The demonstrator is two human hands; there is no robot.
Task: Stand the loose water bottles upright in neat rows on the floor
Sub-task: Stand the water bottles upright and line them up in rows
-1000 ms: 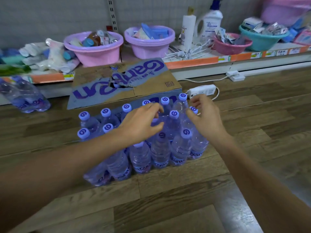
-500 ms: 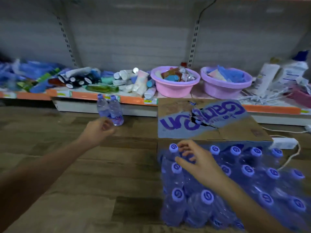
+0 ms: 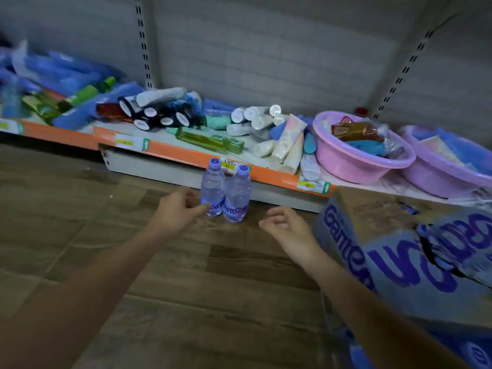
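Moved since earlier: the view has swung left off the packed block of bottles; the right hand [image 3: 288,227] has left the caps it was resting on and now hangs in the air, and the left hand [image 3: 177,211] has closed on the two stray bottles it was only reaching toward half a second ago.

Forearms: both run up from the near edge over bare wooden floor [image 3: 165,310].

Left hand: loosely curled, holding nothing; its fingertips [image 3: 205,206] touch or almost touch the label of the left bottle [image 3: 213,187]; blur hides which.

Right hand: half curled, fingers apart, empty, clear of everything.

Bottles: the left bottle and right bottle [image 3: 237,194] stand upright, long axis vertical, caps up, touching side by side.

Key relation: the pair sits just beyond and to the right of the left hand, and ahead and to the left of the right hand. The left hand is nearer, so I judge it takes one bottle and the right hand crosses the gap for the other.

Carton: the torn cardboard box [image 3: 415,257] lies right of the right hand, cut by the frame.

Beyond the bottles: the low shelf edge [image 3: 173,151], just behind them.

Hidden: the packed rows are out of frame bar a blue sliver at the lower right; motion blur smears labels and fingers.
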